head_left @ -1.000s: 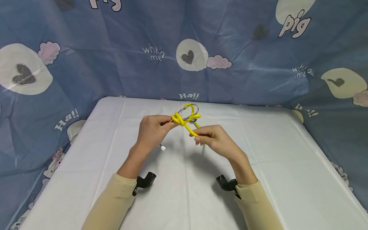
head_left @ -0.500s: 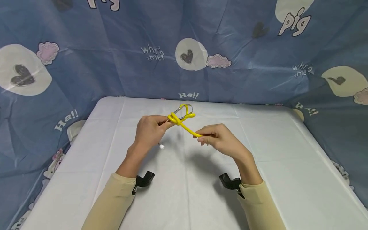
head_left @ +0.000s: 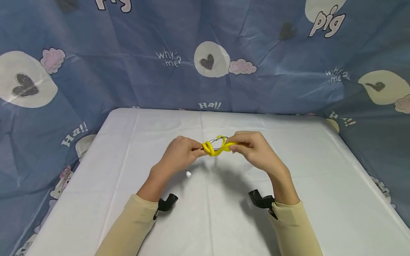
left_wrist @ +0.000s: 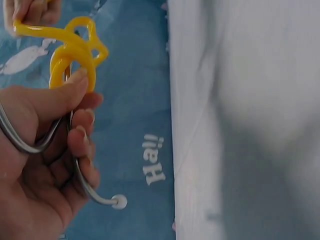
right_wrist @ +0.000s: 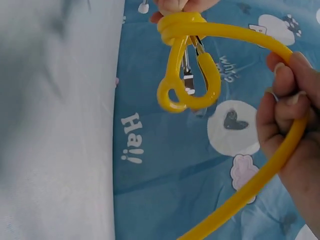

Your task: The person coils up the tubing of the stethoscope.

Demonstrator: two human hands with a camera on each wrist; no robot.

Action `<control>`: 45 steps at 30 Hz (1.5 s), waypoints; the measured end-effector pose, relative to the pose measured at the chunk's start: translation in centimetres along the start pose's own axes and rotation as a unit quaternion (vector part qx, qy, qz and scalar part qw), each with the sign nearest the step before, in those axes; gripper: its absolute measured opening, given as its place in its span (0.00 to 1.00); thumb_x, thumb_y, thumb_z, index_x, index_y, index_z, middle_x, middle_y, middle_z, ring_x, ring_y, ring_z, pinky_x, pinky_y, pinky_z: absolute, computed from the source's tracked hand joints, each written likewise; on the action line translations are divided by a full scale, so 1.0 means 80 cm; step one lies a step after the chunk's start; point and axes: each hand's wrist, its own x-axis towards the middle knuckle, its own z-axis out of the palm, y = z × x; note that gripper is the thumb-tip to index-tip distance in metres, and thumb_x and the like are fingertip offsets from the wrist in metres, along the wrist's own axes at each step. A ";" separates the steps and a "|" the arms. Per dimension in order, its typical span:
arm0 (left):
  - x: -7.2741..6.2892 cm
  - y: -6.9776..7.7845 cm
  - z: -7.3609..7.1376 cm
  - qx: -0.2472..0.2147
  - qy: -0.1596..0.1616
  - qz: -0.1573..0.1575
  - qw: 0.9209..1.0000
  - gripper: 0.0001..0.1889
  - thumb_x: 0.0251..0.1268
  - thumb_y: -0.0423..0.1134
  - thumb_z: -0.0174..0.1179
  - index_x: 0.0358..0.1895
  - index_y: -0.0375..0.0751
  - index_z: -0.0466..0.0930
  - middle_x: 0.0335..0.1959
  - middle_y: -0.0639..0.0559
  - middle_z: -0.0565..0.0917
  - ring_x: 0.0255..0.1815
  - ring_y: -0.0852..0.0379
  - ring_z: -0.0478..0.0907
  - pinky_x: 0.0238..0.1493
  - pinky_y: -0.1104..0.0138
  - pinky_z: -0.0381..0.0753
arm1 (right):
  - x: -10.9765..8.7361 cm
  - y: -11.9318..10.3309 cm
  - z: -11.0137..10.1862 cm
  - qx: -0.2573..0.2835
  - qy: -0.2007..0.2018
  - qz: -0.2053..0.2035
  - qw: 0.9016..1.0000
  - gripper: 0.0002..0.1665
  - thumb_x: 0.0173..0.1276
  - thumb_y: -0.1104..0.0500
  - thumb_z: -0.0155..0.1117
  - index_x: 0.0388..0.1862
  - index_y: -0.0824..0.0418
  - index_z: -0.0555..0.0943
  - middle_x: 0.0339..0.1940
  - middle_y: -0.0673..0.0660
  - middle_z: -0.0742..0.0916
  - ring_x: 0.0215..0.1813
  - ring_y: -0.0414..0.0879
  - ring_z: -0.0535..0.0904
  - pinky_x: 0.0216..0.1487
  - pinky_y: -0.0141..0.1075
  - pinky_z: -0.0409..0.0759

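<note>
My left hand [head_left: 179,154] pinches a bent metal wire hook [left_wrist: 92,192] between thumb and fingers. Its thumb tip lies against a yellow flexible tube [left_wrist: 75,52] wound in loops around the metal. A white ball tip [left_wrist: 119,201] ends the hook below the fingers. Beyond the loops, a metal clip part [right_wrist: 188,82] shows inside a larger bend of the tube. My right hand [head_left: 261,153] grips a free length of the tube [right_wrist: 240,32], right of the loops. The tube runs on through its fingers and leaves the right wrist view at the bottom.
A white-covered table [head_left: 179,220] lies under both hands, which are held above it. Behind and beside it hangs a blue printed cloth [head_left: 144,78]. Black wrist mounts [head_left: 262,200] stick inward from both sleeves.
My left hand has moved right and slightly down with the hook and loops. The right hand, first drawn away rightward with the tube, is now raised and close beside the loops.
</note>
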 end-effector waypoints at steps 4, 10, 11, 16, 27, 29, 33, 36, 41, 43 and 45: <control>-0.002 0.010 0.009 -0.018 -0.054 0.035 0.998 0.07 0.64 0.49 0.67 0.29 0.56 0.89 0.12 0.65 0.71 0.15 0.66 0.60 0.20 0.72 0.58 | 0.001 0.005 0.000 0.016 0.025 -0.029 0.999 0.07 0.67 0.66 0.67 0.40 0.57 0.88 0.33 0.56 0.88 0.34 0.48 0.80 0.37 0.34 0.80; -0.003 0.027 0.007 -0.030 -0.090 0.093 0.991 0.06 0.64 0.48 0.67 0.29 0.60 0.88 0.14 0.68 0.74 0.15 0.68 0.60 0.20 0.72 0.60 | 0.001 0.013 -0.005 0.031 0.042 -0.053 0.997 0.07 0.65 0.66 0.68 0.40 0.59 0.89 0.32 0.56 0.88 0.34 0.48 0.81 0.39 0.34 0.82; -0.004 0.029 0.007 -0.034 -0.093 0.103 0.990 0.05 0.64 0.48 0.67 0.31 0.61 0.89 0.17 0.69 0.77 0.16 0.68 0.61 0.21 0.73 0.61 | 0.001 0.015 -0.007 0.033 0.041 -0.054 0.997 0.07 0.65 0.66 0.68 0.40 0.59 0.89 0.32 0.56 0.88 0.34 0.47 0.81 0.39 0.34 0.82; -0.005 0.036 0.008 -0.070 -0.096 0.167 0.979 0.05 0.64 0.49 0.66 0.40 0.62 0.91 0.31 0.70 0.88 0.19 0.71 0.67 0.24 0.74 0.67 | 0.001 0.020 -0.010 0.056 0.033 -0.043 0.997 0.06 0.65 0.63 0.69 0.40 0.58 0.89 0.32 0.54 0.88 0.34 0.48 0.81 0.40 0.35 0.82; -0.006 0.036 0.000 -0.159 -0.044 0.235 0.958 0.07 0.61 0.40 0.70 0.42 0.53 0.91 0.33 0.64 0.89 0.25 0.70 0.75 0.28 0.73 0.73 | 0.006 0.047 -0.004 0.115 0.014 -0.027 0.993 0.08 0.67 0.65 0.67 0.42 0.66 0.88 0.32 0.50 0.88 0.33 0.47 0.79 0.37 0.36 0.80; -0.006 0.034 -0.002 -0.170 -0.039 0.234 0.957 0.07 0.61 0.39 0.70 0.41 0.53 0.91 0.34 0.63 0.89 0.26 0.71 0.76 0.29 0.73 0.74 | 0.007 0.049 -0.001 0.119 0.010 -0.020 0.993 0.08 0.68 0.63 0.67 0.42 0.66 0.88 0.32 0.50 0.88 0.34 0.50 0.80 0.38 0.36 0.80; -0.006 0.031 -0.005 -0.184 -0.025 0.229 0.956 0.07 0.61 0.38 0.70 0.41 0.51 0.91 0.33 0.62 0.90 0.27 0.71 0.78 0.28 0.73 0.74 | 0.008 0.050 0.005 0.125 0.001 -0.001 0.992 0.11 0.69 0.59 0.66 0.43 0.65 0.88 0.34 0.52 0.88 0.36 0.53 0.81 0.40 0.39 0.81; -0.006 0.031 -0.005 -0.184 0.010 0.210 0.960 0.06 0.60 0.39 0.71 0.39 0.51 0.92 0.32 0.62 0.90 0.24 0.69 0.76 0.26 0.72 0.73 | 0.009 0.050 0.009 0.123 0.008 0.011 0.992 0.11 0.68 0.61 0.65 0.45 0.66 0.88 0.36 0.53 0.89 0.36 0.51 0.83 0.39 0.40 0.82; -0.005 0.031 -0.008 -0.168 0.088 0.160 0.969 0.04 0.57 0.40 0.73 0.35 0.52 0.92 0.29 0.60 0.90 0.22 0.67 0.74 0.24 0.72 0.72 | 0.013 0.044 0.017 0.098 0.004 0.044 0.994 0.11 0.68 0.61 0.66 0.45 0.65 0.88 0.37 0.55 0.89 0.38 0.47 0.83 0.39 0.37 0.82; -0.006 0.029 -0.010 -0.156 0.114 0.145 0.970 0.05 0.56 0.40 0.73 0.36 0.51 0.92 0.29 0.59 0.90 0.21 0.67 0.75 0.24 0.71 0.73 | 0.015 0.041 0.019 0.085 -0.011 0.047 0.995 0.11 0.69 0.61 0.65 0.46 0.64 0.88 0.35 0.56 0.89 0.38 0.47 0.82 0.39 0.37 0.82; -0.006 0.027 -0.013 -0.143 0.133 0.130 0.972 0.05 0.56 0.41 0.73 0.36 0.51 0.92 0.30 0.58 0.90 0.21 0.68 0.75 0.24 0.71 0.74 | 0.016 0.038 0.022 0.077 -0.023 0.050 0.996 0.10 0.70 0.61 0.63 0.46 0.62 0.88 0.32 0.57 0.88 0.37 0.48 0.81 0.40 0.38 0.80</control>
